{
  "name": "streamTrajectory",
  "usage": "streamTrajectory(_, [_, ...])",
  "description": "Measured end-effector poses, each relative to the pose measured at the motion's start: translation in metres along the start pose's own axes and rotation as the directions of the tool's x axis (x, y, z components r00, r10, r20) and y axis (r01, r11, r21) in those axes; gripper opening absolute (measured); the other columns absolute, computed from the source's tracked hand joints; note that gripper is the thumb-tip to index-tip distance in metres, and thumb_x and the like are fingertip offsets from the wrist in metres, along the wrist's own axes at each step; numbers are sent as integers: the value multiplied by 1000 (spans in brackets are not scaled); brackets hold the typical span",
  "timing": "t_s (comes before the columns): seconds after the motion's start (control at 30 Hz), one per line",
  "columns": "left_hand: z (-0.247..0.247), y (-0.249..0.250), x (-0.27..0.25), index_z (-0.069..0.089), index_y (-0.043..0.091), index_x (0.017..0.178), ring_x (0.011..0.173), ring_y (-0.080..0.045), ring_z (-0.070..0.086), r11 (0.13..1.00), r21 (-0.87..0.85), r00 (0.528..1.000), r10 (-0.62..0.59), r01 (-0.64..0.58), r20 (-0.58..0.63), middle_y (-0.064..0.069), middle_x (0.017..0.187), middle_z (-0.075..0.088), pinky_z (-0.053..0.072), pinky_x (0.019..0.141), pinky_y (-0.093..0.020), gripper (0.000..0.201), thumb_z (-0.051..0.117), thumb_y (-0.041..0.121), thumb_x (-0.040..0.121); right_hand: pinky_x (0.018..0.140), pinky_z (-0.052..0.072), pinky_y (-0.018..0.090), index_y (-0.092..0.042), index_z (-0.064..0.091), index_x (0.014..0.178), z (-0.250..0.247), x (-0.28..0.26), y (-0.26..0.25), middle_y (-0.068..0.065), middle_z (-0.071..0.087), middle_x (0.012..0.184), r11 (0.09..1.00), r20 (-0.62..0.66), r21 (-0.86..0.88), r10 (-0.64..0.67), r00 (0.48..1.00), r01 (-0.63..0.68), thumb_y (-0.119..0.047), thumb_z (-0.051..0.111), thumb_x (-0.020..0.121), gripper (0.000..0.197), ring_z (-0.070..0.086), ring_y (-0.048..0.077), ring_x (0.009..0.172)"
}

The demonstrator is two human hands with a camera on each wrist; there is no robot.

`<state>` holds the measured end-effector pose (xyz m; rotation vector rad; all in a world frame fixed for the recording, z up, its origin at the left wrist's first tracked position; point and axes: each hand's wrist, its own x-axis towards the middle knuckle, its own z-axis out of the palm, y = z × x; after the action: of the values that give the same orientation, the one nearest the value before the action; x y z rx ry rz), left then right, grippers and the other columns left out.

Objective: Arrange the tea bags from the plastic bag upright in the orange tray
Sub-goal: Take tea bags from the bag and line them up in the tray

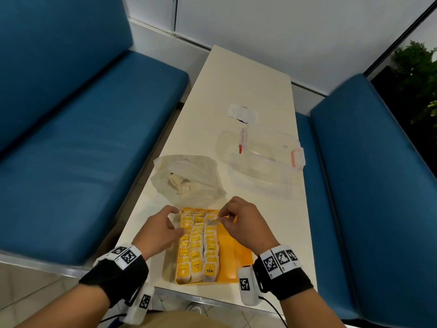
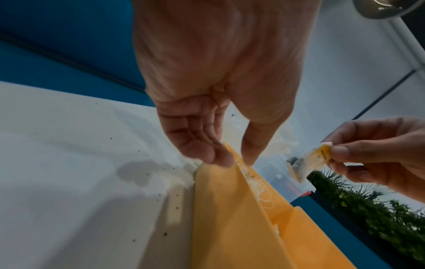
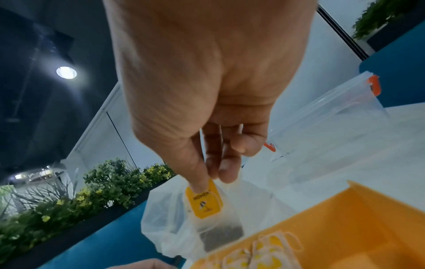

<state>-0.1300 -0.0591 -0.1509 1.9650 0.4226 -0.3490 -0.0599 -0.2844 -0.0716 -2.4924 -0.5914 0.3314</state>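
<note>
The orange tray lies at the near end of the white table, with rows of yellow-tagged tea bags standing upright in its left part. Its right part is bare. My right hand pinches one tea bag by its yellow tag between thumb and fingers. The pouch hangs over the tray's far end. My left hand holds nothing, and its fingertips touch the tray's far left wall. The white plastic bag lies just beyond the tray, with more tea bags showing inside.
A clear plastic box with red latches sits at the right of the table, and a white packet lies beyond it. Blue benches flank both long sides. The table's near edge runs right under the tray.
</note>
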Motion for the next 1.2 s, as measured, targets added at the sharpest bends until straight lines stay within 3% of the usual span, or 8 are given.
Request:
streamTrajectory(0.1, [1,-1,-4,51,33,134,58,-19,71,999,-33,998,-7,9,70,-9,76,71,57,51,-27,55,75,17,87,75,52,31,-20,74,90,3,5,11,-7,56,91,993,-5,-97,67,998,-67,-14,67,87,10,59,14,81])
streamTrajectory(0.2, [-1,-3,-8,50,31,142,59,-22,73,998,-59,995,7,0,104,-11,77,72,59,53,-30,63,71,10,87,76,51,33,-18,73,94,11,6,20,0,61,96,971,24,-205,134,991,-126,-12,57,90,17,61,21,90])
streamTrajectory(0.43, [-11,-10,-15,51,33,141,59,-25,74,997,-76,993,-14,23,114,-13,79,72,63,59,-38,64,71,7,87,79,51,37,-16,68,100,31,9,19,6,61,103,912,108,-384,200,974,-145,-17,49,93,19,60,27,96])
streamTrajectory(0.6, [-11,-11,-21,50,34,141,59,-22,74,998,-67,993,-10,18,114,-11,78,74,63,58,-35,63,71,8,87,75,49,36,-15,63,102,43,9,17,8,59,105,874,110,-465,214,971,-140,-14,47,93,19,61,30,93])
streamTrajectory(1.2, [-9,-16,-29,46,32,146,61,-24,74,997,-81,994,-1,10,112,-11,77,73,64,62,-39,67,69,8,88,76,49,37,-10,59,107,66,6,16,11,56,108,903,47,-374,247,968,-213,-23,44,100,21,60,32,95])
